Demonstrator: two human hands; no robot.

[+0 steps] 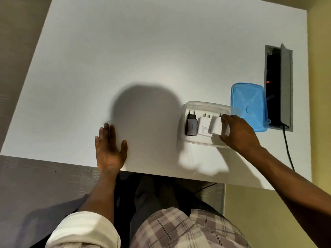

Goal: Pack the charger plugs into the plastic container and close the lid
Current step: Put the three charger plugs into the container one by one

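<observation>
Head view: a clear plastic container [206, 104] sits on the white table [125, 59] near its front edge. Inside it lie a black charger plug [191, 125] at the left end and a white charger plug [204, 127] just beside it. Next along, a second white plug [216, 126] is pinched by the right hand [238, 133]. A blue lid [249, 106] lies off the container, touching its right side. Well left of the container, the left hand [109, 149] rests flat and empty, fingers spread.
</observation>
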